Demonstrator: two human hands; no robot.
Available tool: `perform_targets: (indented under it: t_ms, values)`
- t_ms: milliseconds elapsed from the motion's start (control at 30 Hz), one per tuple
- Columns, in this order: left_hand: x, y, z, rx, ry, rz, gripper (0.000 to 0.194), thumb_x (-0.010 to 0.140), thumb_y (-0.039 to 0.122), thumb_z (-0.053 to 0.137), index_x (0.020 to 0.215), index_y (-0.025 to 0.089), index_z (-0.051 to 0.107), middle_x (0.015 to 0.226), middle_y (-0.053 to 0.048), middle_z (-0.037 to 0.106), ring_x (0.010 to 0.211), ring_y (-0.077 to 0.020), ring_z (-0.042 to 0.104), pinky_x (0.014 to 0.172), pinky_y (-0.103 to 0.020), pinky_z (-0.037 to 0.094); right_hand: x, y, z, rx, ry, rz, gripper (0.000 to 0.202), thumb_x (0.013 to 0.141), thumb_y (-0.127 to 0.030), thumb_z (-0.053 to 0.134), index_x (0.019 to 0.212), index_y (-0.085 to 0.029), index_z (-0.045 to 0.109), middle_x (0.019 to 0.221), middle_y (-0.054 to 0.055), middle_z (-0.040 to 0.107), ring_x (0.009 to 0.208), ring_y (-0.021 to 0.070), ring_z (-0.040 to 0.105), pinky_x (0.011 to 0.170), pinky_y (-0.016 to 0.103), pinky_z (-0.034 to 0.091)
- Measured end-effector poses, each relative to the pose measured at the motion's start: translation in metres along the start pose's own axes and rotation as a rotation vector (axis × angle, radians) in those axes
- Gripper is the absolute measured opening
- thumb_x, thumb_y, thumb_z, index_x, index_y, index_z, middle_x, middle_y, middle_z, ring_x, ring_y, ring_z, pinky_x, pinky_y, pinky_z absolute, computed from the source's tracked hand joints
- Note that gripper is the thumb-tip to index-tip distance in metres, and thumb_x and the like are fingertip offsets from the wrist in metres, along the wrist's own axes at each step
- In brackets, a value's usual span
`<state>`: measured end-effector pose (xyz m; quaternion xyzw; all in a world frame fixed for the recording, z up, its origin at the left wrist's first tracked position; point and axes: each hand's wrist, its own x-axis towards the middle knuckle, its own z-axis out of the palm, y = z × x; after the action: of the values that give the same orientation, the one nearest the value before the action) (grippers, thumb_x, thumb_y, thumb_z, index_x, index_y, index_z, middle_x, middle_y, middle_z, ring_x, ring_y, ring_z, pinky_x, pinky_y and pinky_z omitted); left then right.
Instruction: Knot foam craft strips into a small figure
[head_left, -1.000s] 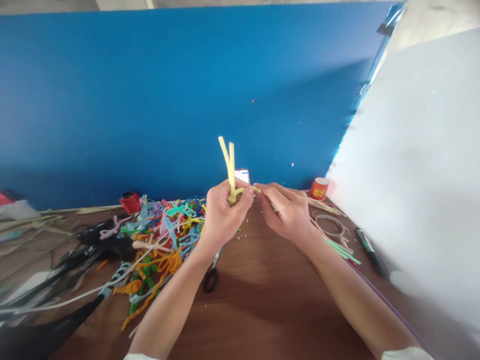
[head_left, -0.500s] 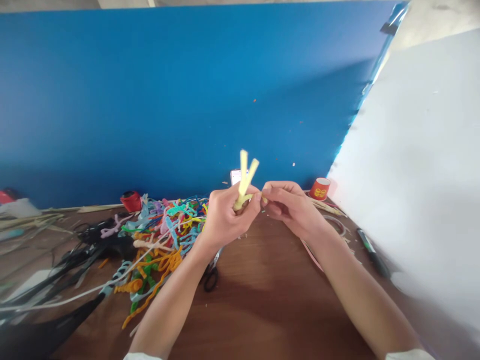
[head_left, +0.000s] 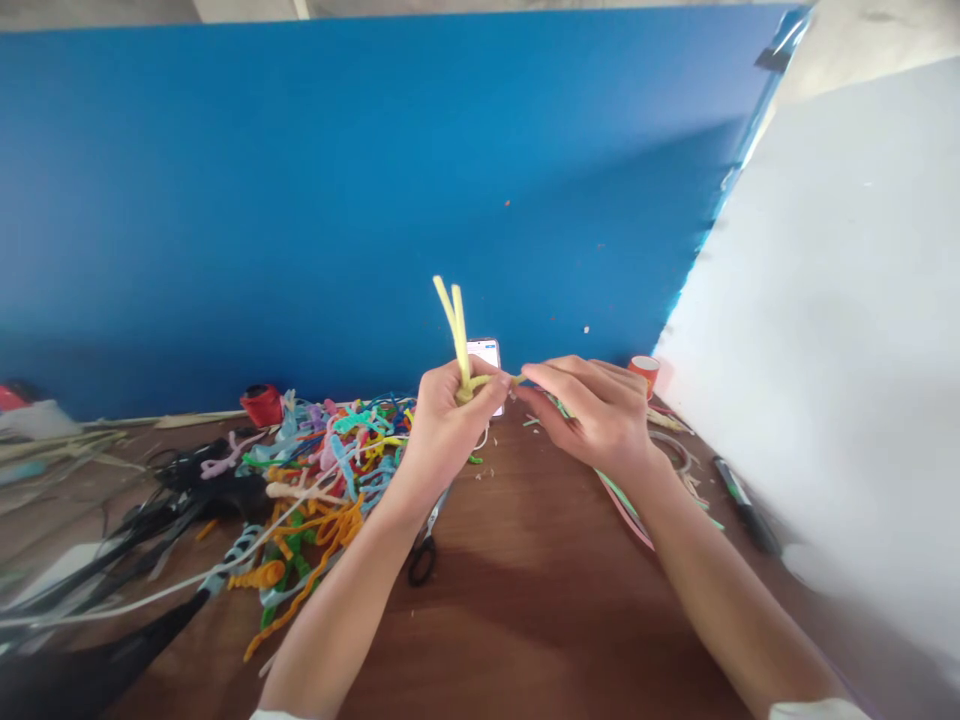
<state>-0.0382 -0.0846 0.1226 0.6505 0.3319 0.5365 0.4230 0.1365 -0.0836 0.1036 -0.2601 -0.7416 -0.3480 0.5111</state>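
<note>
Yellow pipe cleaners (head_left: 460, 335) are bent together, with two long ends standing up and a strand running off to the right. My left hand (head_left: 448, 425) is closed around their lower part, thumb and forefinger pinching the side strand. The tip of that strand sits between the thumb and forefinger of my right hand (head_left: 592, 405). Both hands are held above the brown table (head_left: 555, 590), a small gap between their fingertips. Behind them a phone (head_left: 487, 352) with a lit screen is partly covered by my left hand.
Left of my hands lies a heap of colourful pipe cleaners (head_left: 330, 480). Scissors (head_left: 424, 556) rest beside my left forearm. On the right are a red paper cup (head_left: 645, 371), a marker (head_left: 746, 505) and pink and green strands (head_left: 628, 510). A blue panel (head_left: 375, 200) rises behind.
The upright yellow ends have swung left. My right hand has turned, knuckles up, and draws the side strand out straighter. More of the phone shows.
</note>
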Motion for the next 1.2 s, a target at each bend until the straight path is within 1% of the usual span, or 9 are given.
perform_targets:
  t_ms: [267, 433, 500, 600, 733, 833, 933, 1033, 1200]
  values:
    - [0.002, -0.002, 0.000, -0.071, 0.001, -0.068, 0.019, 0.082, 0.030, 0.066, 0.071, 0.017, 0.057, 0.051, 0.009, 0.032, 0.042, -0.0035, 0.023, 0.040, -0.020, 0.015, -0.001, 0.004, -0.002, -0.003, -0.089, -0.039, 0.021, 0.089, -0.024, 0.070, 0.107, -0.016, 0.063, 0.090, 0.004, 0.078, 0.069, 0.0134, 0.069, 0.058, 0.026, 0.046]
    - [0.002, -0.001, 0.000, -0.010, -0.010, -0.027, 0.017, 0.082, 0.028, 0.064, 0.071, 0.016, 0.059, 0.052, 0.008, 0.034, 0.043, -0.0040, 0.025, 0.041, -0.020, 0.017, 0.000, 0.002, 0.000, -0.047, -0.064, -0.049, 0.006, 0.093, -0.022, 0.064, 0.095, -0.016, 0.062, 0.078, 0.003, 0.074, 0.061, 0.0113, 0.062, 0.056, 0.026, 0.039]
    - [0.001, -0.001, 0.001, 0.033, -0.014, -0.006, 0.016, 0.082, 0.027, 0.063, 0.071, 0.016, 0.060, 0.053, 0.007, 0.036, 0.044, -0.0045, 0.026, 0.041, -0.020, 0.019, 0.001, -0.001, 0.002, -0.062, -0.070, -0.036, 0.011, 0.095, -0.020, 0.059, 0.085, -0.018, 0.061, 0.068, 0.001, 0.067, 0.054, 0.0105, 0.054, 0.054, 0.026, 0.034]
    - [-0.001, -0.001, 0.002, 0.100, -0.025, 0.039, 0.016, 0.082, 0.026, 0.061, 0.071, 0.016, 0.059, 0.053, 0.006, 0.038, 0.046, -0.0056, 0.029, 0.042, -0.020, 0.022, 0.002, -0.007, 0.007, -0.018, -0.105, 0.092, 0.024, 0.097, -0.018, 0.051, 0.073, -0.020, 0.052, 0.058, -0.002, 0.055, 0.048, 0.0096, 0.042, 0.051, 0.026, 0.027]
    - [-0.005, 0.000, 0.004, 0.230, 0.004, 0.146, 0.015, 0.083, 0.029, 0.063, 0.074, 0.016, 0.060, 0.054, 0.006, 0.041, 0.047, -0.0061, 0.031, 0.043, -0.020, 0.025, 0.003, -0.014, 0.014, 0.180, -0.073, 0.387, 0.031, 0.097, -0.020, 0.047, 0.066, -0.022, 0.039, 0.055, -0.005, 0.042, 0.048, 0.0087, 0.033, 0.049, 0.024, 0.026]
    - [-0.008, 0.001, 0.005, 0.322, 0.066, 0.203, 0.014, 0.084, 0.028, 0.062, 0.076, 0.017, 0.062, 0.053, 0.006, 0.043, 0.047, -0.0060, 0.031, 0.044, -0.020, 0.027, 0.006, -0.013, 0.013, 0.319, -0.060, 0.457, 0.032, 0.096, -0.022, 0.048, 0.066, -0.022, 0.038, 0.054, -0.006, 0.036, 0.049, 0.0082, 0.032, 0.049, 0.022, 0.028]
    - [-0.008, 0.001, 0.006, 0.317, 0.082, 0.204, 0.018, 0.085, 0.030, 0.063, 0.074, 0.016, 0.061, 0.053, 0.006, 0.042, 0.048, -0.0062, 0.032, 0.045, -0.020, 0.028, 0.006, -0.009, 0.008, 0.382, -0.083, 0.416, 0.025, 0.097, -0.021, 0.048, 0.072, -0.020, 0.049, 0.060, -0.004, 0.046, 0.052, 0.0085, 0.039, 0.052, 0.023, 0.032]
    - [-0.006, 0.002, 0.005, 0.277, 0.115, 0.192, 0.021, 0.085, 0.031, 0.064, 0.072, 0.016, 0.060, 0.053, 0.006, 0.042, 0.048, -0.0062, 0.033, 0.044, -0.020, 0.028, 0.002, -0.007, 0.005, 0.326, -0.105, 0.321, 0.009, 0.095, -0.022, 0.053, 0.092, -0.019, 0.060, 0.073, 0.001, 0.062, 0.059, 0.0103, 0.052, 0.055, 0.024, 0.038]
    - [-0.005, 0.004, 0.005, 0.209, 0.111, 0.161, 0.022, 0.086, 0.031, 0.063, 0.071, 0.016, 0.058, 0.051, 0.006, 0.042, 0.044, -0.0056, 0.032, 0.042, -0.020, 0.025, -0.002, -0.007, 0.006, 0.150, -0.100, 0.209, 0.010, 0.093, -0.022, 0.058, 0.101, -0.018, 0.063, 0.078, 0.004, 0.070, 0.058, 0.0113, 0.058, 0.056, 0.025, 0.040]
